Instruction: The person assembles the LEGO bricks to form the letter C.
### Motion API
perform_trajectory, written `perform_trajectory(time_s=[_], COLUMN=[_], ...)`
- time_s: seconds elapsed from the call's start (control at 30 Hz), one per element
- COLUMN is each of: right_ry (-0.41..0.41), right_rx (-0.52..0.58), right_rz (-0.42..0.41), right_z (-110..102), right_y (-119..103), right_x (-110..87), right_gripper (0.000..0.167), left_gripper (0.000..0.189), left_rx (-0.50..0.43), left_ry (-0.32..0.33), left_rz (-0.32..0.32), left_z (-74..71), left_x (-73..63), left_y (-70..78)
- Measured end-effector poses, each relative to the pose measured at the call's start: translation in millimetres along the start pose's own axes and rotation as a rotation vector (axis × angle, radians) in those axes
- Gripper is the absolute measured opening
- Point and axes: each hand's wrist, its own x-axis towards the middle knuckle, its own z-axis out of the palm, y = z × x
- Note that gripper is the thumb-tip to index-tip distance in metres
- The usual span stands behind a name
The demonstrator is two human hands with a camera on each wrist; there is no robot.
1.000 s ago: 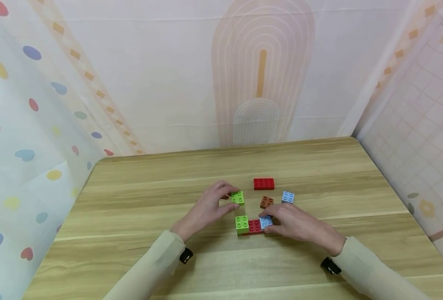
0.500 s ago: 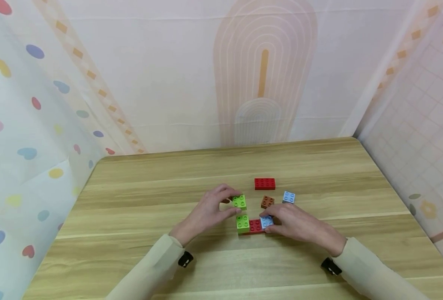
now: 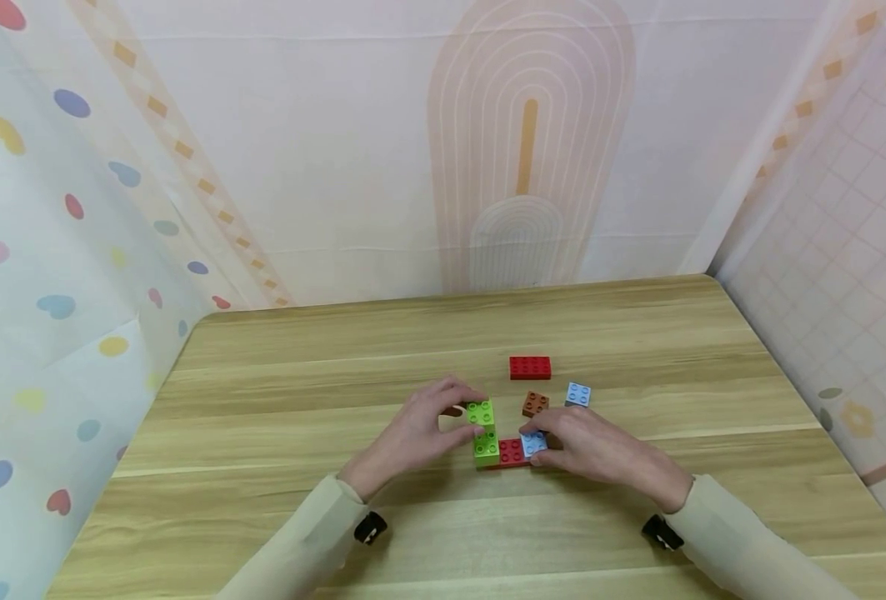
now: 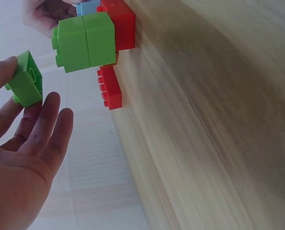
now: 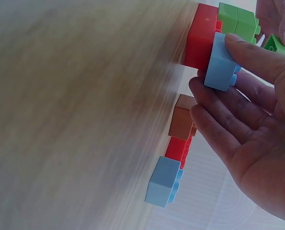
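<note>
My left hand (image 3: 420, 432) pinches a light green brick (image 4: 27, 80) between thumb and fingers. In the left wrist view it hangs apart from a stack of two green bricks (image 4: 87, 42), its hollow underside partly showing. That stack sits on the left end of a red brick (image 3: 511, 452) lying on the table. At the red brick's right end is a light blue brick (image 5: 220, 64), which my right hand (image 3: 596, 446) grips with thumb on the near side and fingers on the far side. Whether the blue brick is fully pressed down I cannot tell.
Behind the hands on the wooden table (image 3: 322, 350) lie a brown brick (image 3: 535, 404), a second red brick (image 3: 529, 367) and another light blue brick (image 3: 578, 394). A patterned cloth (image 3: 337, 167) hangs behind the table's far edge.
My left hand has brought the green brick nearer to me and slightly right, close to the green stack. The right hand stays at the blue brick.
</note>
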Motion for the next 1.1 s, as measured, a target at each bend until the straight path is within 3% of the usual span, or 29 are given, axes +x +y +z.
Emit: perform_trajectory(time_s=[1.1], right_ry=[-0.012], right_rx=[0.023], right_rz=[0.027], right_z=[0], right_y=[1], right_x=[0.3], right_gripper=[0.035], left_gripper=[0.038], left_rx=[-0.09], left_ry=[-0.066], left_rz=[-0.033], left_z=[13.7], left_x=[-11.2], left_y=[-3.2])
